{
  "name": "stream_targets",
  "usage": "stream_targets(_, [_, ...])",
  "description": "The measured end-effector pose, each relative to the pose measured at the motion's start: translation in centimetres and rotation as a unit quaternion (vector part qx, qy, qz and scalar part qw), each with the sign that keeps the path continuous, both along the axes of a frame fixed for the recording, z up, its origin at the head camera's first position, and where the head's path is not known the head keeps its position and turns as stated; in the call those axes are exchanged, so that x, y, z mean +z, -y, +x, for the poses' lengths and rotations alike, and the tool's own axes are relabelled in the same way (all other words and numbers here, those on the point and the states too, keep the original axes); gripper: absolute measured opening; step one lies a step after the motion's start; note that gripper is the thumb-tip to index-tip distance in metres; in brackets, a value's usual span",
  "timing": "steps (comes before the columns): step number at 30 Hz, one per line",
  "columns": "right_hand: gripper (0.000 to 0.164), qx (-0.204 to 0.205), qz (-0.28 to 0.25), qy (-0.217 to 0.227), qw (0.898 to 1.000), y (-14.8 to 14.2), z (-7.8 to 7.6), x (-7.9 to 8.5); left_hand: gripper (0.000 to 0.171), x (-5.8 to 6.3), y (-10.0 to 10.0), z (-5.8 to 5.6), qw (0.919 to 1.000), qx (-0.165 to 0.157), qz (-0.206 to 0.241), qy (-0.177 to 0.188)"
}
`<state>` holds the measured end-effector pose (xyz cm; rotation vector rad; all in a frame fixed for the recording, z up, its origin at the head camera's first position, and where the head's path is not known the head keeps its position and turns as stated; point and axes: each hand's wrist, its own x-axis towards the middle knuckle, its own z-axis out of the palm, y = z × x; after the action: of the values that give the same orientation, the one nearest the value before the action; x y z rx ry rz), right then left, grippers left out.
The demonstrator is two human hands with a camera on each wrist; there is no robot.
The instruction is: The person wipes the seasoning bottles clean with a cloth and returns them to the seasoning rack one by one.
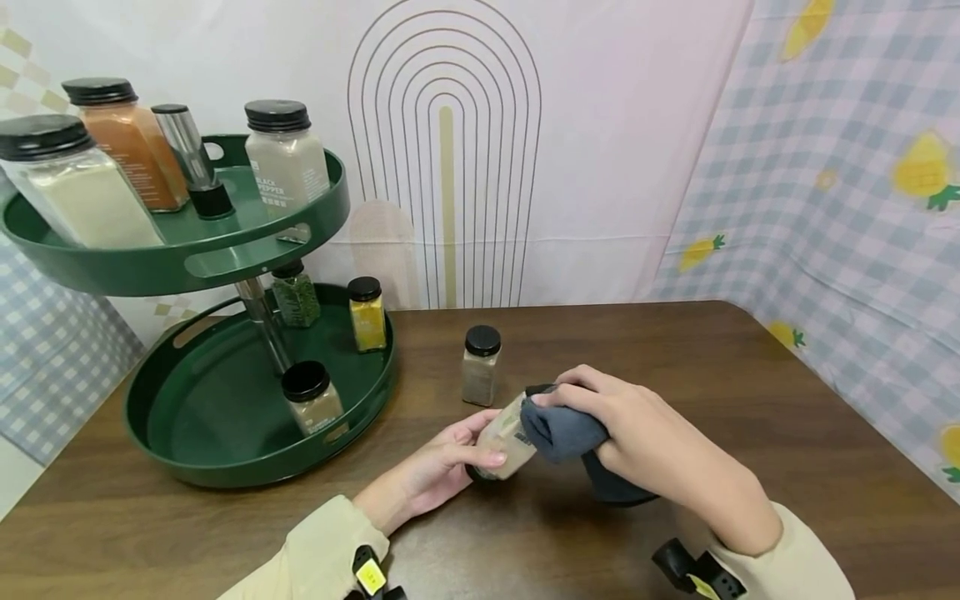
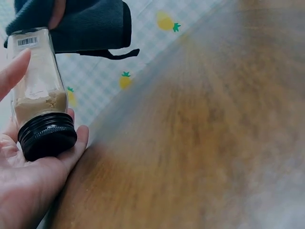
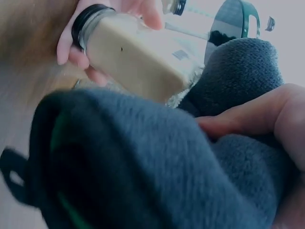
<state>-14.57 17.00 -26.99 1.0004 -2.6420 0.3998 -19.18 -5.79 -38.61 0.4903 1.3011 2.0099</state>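
Note:
My left hand (image 1: 442, 467) grips a clear spice jar (image 1: 507, 440) of pale beige powder over the table, tilted with its black lid (image 2: 47, 136) toward the palm. The left thumb lies along the jar's side, and a barcode label shows near its base in the left wrist view. My right hand (image 1: 622, 417) holds a bunched dark grey-blue cloth (image 1: 562, 429) against the jar's base end. In the right wrist view the folded cloth (image 3: 152, 152) fills the foreground, the right fingers pressing into it. Another black-lidded spice jar (image 1: 480, 367) stands on the table just behind the hands.
A two-tier green tray stand (image 1: 225, 475) occupies the left. Its upper tray (image 1: 150, 271) carries large jars, including a black pepper jar (image 1: 288, 167), and a metal grinder (image 1: 187, 158). Small jars stand below, one with yellow contents (image 1: 367, 317). Patterned cloth (image 1: 847, 208) hangs behind the table.

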Motion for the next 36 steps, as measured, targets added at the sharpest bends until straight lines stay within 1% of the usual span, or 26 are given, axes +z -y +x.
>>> stream_targets(5, [0.064,-0.017,0.036,-0.005,0.999,-0.5,0.1,0.3,0.044,0.0,-0.1,0.1,1.0,0.005,0.004,0.004])
stream_targets(11, [0.061,-0.037,0.072,-0.007,0.997,-0.9,0.0,0.5,0.043,-0.1,-0.1,0.0,1.0,0.003,0.002,-0.001])
stream_targets(15, [0.052,-0.07,0.096,-0.004,0.993,-1.4,-0.2,0.2,0.044,-0.1,-0.1,0.0,1.0,0.001,0.001,-0.007])
stream_targets(18, [0.051,-0.102,0.105,0.006,0.989,-1.7,-0.4,0.2,0.046,-0.2,-0.2,0.0,1.0,0.004,0.0,-0.008])
stream_targets(20, [0.056,-0.117,0.088,-0.003,0.989,-1.9,-0.5,0.4,0.047,-0.2,-0.3,0.0,0.9999,0.008,-0.005,-0.011])
stream_targets(22, [0.064,-0.119,0.056,-0.018,0.991,-1.9,-0.5,0.5,0.048,-0.2,-0.5,0.0,0.9996,0.013,-0.016,-0.019])
stream_targets(23, [0.068,-0.113,0.036,-0.023,0.993,-1.8,-0.5,0.6,0.049,-0.1,-0.5,0.1,0.9993,0.014,-0.022,-0.027])
stream_targets(25, [0.074,-0.087,-0.001,-0.033,0.996,-1.4,-0.4,0.5,0.051,-0.1,-0.6,0.1,0.9983,0.015,-0.035,-0.043])
stream_targets(26, [0.075,-0.074,-0.011,-0.031,0.997,-1.1,-0.4,0.3,0.052,-0.1,-0.7,0.1,0.9978,0.015,-0.04,-0.051])
stream_targets(28, [0.075,-0.054,-0.022,-0.017,0.998,-0.5,-0.4,-0.1,0.054,0.0,-0.7,0.1,0.9968,0.014,-0.046,-0.063])
stream_targets(30, [0.073,-0.045,-0.025,-0.007,0.999,0.0,-0.5,-0.6,0.055,0.0,-0.7,0.1,0.9967,0.013,-0.048,-0.063])
stream_targets(33, [0.071,-0.054,-0.025,0.004,0.998,0.4,-0.5,-1.1,0.054,-0.1,-0.6,0.1,0.9973,0.008,-0.044,-0.059])
stream_targets(36, [0.069,-0.063,-0.025,0.01,0.998,0.5,-0.4,-1.1,0.053,-0.2,-0.5,0.0,0.9976,0.001,-0.036,-0.059])
